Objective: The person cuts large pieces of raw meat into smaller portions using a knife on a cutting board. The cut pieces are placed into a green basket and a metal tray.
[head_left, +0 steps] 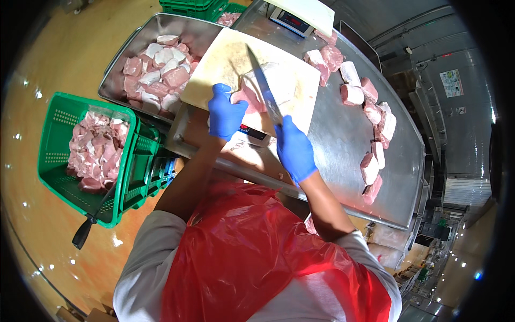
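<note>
My right hand, in a blue glove, grips the handle of a long knife. The blade slants up and to the left across a large piece of raw meat, which has a pink cut face and a pale fat side. This meat lies on a cream cutting board. At the meat's near left end is my left hand, also gloved in blue, its fingers curled in against the pink flesh. The blade hides part of the meat.
Left of the board stands a steel tub of meat chunks; a green crate of smaller pieces sits below it. Several meat portions line the right of the steel table. A scale stands at the back.
</note>
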